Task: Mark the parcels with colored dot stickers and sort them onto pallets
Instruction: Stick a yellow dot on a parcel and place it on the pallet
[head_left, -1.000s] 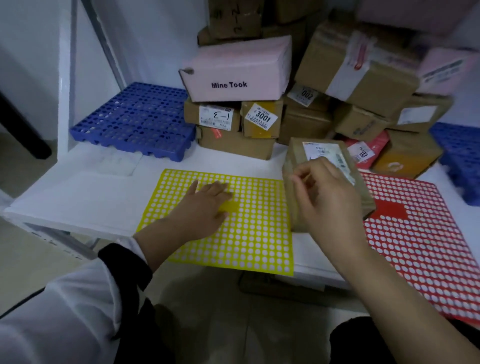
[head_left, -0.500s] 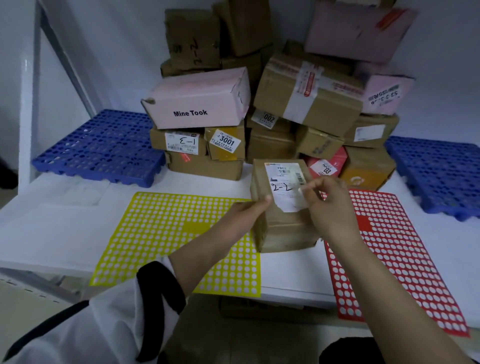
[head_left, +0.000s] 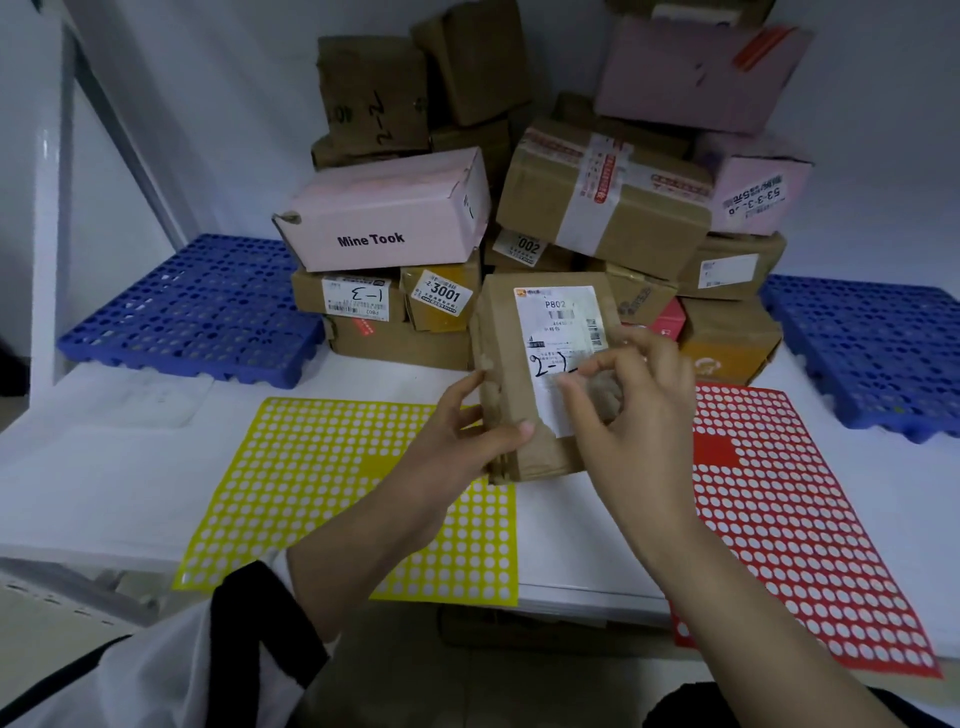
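Matt brown cardboard parcel (head_left: 511, 384), white paper label (head_left: 558, 338).

Head view — looking down, close over table (head_left: 104, 467)

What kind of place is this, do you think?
Probably a parcel sorting station in a stockroom or small warehouse: a pile of labelled parcels, a blue pallet on either side, and a yellow sticker sheet and a red sticker sheet on the table.

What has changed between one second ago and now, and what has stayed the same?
The left hand left the yellow sticker sheet and moved right to grip the left edge of the parcel. The right hand shifted to the parcel's white label. The two sticker sheets, the stacked boxes and the blue pallets stayed in place.
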